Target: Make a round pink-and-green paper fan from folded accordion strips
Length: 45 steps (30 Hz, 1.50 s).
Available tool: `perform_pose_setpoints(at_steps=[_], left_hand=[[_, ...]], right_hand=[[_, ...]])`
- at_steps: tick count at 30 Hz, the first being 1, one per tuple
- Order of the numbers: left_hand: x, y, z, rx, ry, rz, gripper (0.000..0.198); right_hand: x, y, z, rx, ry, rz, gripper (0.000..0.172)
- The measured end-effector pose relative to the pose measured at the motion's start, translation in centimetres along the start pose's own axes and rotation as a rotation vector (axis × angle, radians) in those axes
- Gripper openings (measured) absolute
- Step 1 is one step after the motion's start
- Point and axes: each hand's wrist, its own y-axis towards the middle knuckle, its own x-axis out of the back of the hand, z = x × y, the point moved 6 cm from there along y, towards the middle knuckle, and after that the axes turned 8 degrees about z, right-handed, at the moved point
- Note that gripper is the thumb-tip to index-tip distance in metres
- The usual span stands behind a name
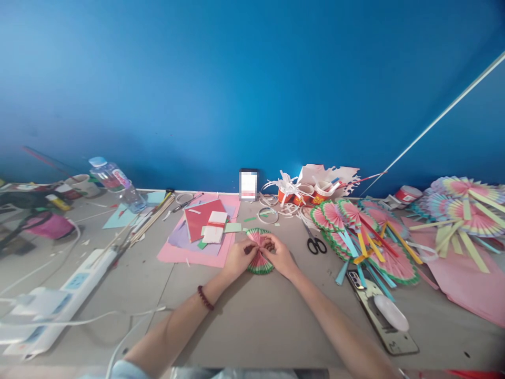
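Between my two hands is a round pleated paper fan (260, 265), pink inside with a green and white rim, lying on or just above the grey table. My left hand (241, 256) pinches it near the centre from the left. From the other side my right hand (278, 256) pinches it close to the same spot, the fingertips of both hands almost meeting. The fan's middle is partly covered by my fingers. Left of it lie a white block (215, 231) with a red band and a pale green paper strip (232, 227).
Stacked pink paper (177, 256) lies left, black scissors (316, 245) right. Finished fans (394, 263) with coloured strips spread further right, near a phone (398, 342). A power strip (73, 297), wooden sticks (152, 220) and a bottle (118, 181) are left; paper cups (321, 196) stand behind.
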Motion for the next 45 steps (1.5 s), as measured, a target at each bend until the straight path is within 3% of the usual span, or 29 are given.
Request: perform_pose_setpoints(at_steps=[11,20,28,37,45], left_hand=[[-0.4,0.1,0.8,0.033,-0.014,0.026,0.011],[-0.4,-0.2,-0.6,-0.038,0.062,0.085,0.015],[-0.2,0.0,-0.4,-0.078,-0.002,0.063,0.015],[-0.2,0.1,0.0,-0.013,0.008,0.043,0.014],[-0.6,0.1,0.9,0.022,-0.037,0.071,0.012]], right_hand=[[-0.2,-0.2,0.2,0.014,-0.060,-0.016,0.027],[0.0,-0.1,-0.4,0.039,-0.095,-0.057,0.028],[0.0,-0.1,-0.3,-0.004,-0.029,-0.023,0.025],[0.2,0.0,0.0,0.012,0.002,0.006,0.025],[-0.2,-0.6,0.8,0.116,-0.226,-0.004,0.031]])
